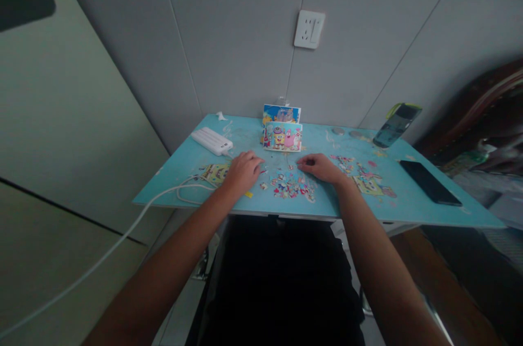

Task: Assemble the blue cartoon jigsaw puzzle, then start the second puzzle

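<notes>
Small colourful jigsaw puzzle pieces (pixel 292 187) lie in a loose heap on the light blue table (pixel 163 188), between my two hands. My left hand (pixel 244 171) rests palm down at the left of the heap, fingers stretched out and slightly bent, with loose pieces by the fingertips. At the right of the heap, my right hand (pixel 322 168) has its thumb and index finger closed together low over the table; whatever is between them is too small to make out. A cartoon picture card (pixel 281 137) stands propped up beyond the hands, a second picture card (pixel 272 111) behind it.
A white power bank (pixel 211 141) with a white cable (pixel 153 204) is at left. Yellow cartoon pieces (pixel 216 173) lie beside my left hand, more puzzle pieces (pixel 368 185) by my right forearm. A bottle (pixel 396 125) and a black phone (pixel 430 182) are at right.
</notes>
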Tool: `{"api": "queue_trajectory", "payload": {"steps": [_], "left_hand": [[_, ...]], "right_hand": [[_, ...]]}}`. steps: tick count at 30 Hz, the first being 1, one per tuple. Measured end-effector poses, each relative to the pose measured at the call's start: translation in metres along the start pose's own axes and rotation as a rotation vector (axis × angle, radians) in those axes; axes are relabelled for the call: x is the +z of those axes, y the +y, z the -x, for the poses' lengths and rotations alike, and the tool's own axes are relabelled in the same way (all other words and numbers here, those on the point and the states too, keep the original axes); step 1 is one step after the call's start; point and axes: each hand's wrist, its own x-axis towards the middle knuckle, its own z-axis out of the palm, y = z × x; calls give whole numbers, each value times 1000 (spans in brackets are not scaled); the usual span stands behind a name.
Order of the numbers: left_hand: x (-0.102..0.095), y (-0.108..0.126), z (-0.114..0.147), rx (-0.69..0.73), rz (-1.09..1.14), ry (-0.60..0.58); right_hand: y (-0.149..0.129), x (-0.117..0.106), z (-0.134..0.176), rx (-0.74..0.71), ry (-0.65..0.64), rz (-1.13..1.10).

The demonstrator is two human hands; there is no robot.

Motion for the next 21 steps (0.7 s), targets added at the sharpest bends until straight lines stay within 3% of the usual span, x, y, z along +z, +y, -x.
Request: {"api": "queue_trajectory", "payload": {"steps": [6,14,21], "left_hand": [[-1,1,-1,27,24,19],[-2,1,-2,-1,22,28],[-6,5,-2,1,22,-3]], "right_hand": [[-9,6,0,-79,52,-9],[-26,27,3,-335,-100,-29],[-24,30,1,-389,-115,80]]}}
